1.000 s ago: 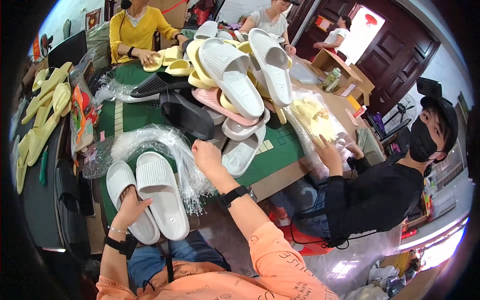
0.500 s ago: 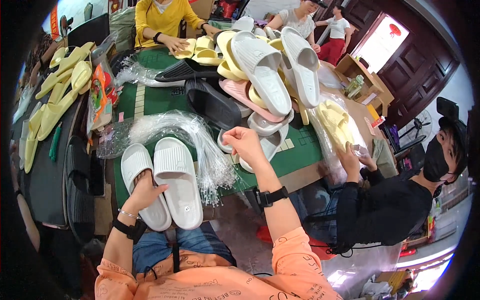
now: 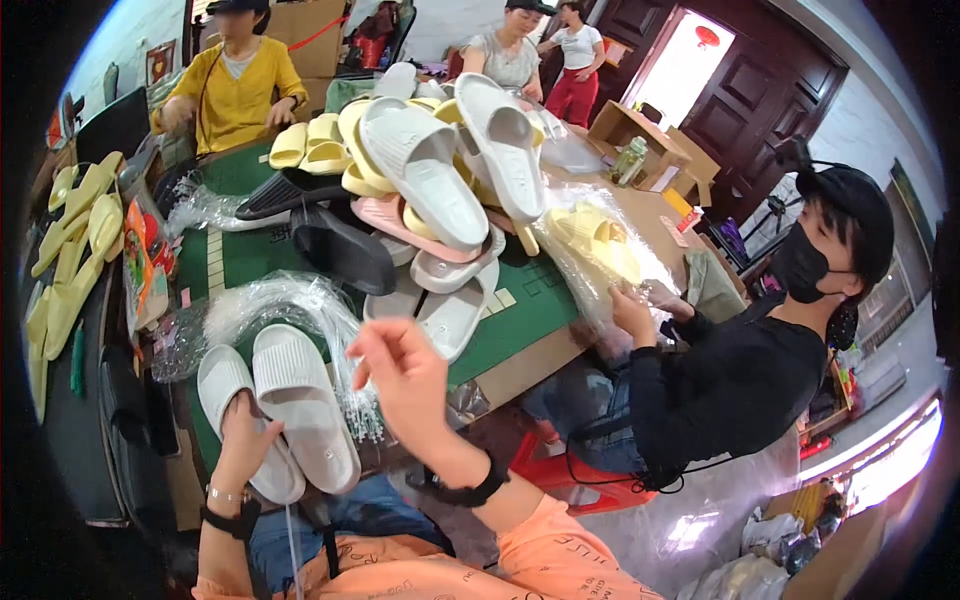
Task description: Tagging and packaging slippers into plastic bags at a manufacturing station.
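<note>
Near: the left hand [image 3: 245, 440] grips the left grey slipper [image 3: 222, 375], fingers partly hidden inside; the right grey slipper [image 3: 308, 412] lies alongside. The right hand [image 3: 403, 385] is raised to the right, fingers curled (blur leaves any hold uncertain). Apparent step: steadying the pair. The next move seemingly calls for a fixed left grip and precise right-hand placement. Beyond: clear plastic strands [image 3: 265, 305]. Farther: the mixed slipper pile [image 3: 420, 175].

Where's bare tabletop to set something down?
Bare green tabletop shows between stacked light-grey slippers and the clear plastic bag; also between the black slippers and bundled clear plastic strands. Crowded: the central slipper heap and around the left hand.
</note>
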Demonstrator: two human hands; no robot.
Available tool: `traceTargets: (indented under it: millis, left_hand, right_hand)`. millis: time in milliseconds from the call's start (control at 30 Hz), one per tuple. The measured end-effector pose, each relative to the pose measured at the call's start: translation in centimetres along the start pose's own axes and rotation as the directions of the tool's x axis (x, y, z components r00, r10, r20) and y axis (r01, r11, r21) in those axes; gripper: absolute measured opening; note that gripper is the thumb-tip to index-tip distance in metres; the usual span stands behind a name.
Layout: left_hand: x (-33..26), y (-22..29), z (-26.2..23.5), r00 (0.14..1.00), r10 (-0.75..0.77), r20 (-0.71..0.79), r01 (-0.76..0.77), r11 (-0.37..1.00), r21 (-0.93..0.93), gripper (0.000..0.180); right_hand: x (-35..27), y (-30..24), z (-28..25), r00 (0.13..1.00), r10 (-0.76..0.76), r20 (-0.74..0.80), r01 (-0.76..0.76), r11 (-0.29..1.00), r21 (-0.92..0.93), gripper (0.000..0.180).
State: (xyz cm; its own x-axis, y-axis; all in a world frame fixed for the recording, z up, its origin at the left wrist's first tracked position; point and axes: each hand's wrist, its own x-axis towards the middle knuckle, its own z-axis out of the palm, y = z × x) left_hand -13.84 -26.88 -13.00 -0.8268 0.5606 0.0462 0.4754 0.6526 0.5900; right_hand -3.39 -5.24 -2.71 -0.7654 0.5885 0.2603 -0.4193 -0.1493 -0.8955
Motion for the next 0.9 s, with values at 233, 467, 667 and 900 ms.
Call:
traceTargets:
  millis: [233, 467, 667, 900]
  left_hand:
    - [-3.5, 7.2, -2.2, 0.989, 0.040, 0.144, 0.051, 0.815, -0.577, 0.033]
    - [-4.3, 8.2, -1.6, 0.907, -0.113, 0.406, 0.421, 0.295, -0.858, 0.020]
    - [-4.2, 6.5, -3.1, 0.911, -0.036, 0.410, 0.404, 0.275, -0.873, 0.019]
    - [-4.7, 3.0, -4.4, 0.906, -0.164, 0.390, 0.423, 0.352, -0.835, 0.021]
  right_hand:
    - [-5.6, 5.6, 2.7, 0.964, 0.238, 0.122, -0.254, 0.956, 0.146, 0.013]
    - [-5.3, 4.8, 2.4, 0.956, 0.293, 0.010, -0.284, 0.914, 0.290, 0.010]
    - [-1.4, 1.8, -4.9, 0.932, -0.011, -0.361, 0.126, 0.947, 0.296, 0.008]
    - [-0.9, 1.7, -8.0, 0.880, 0.059, -0.471, 0.162, 0.895, 0.415, 0.008]
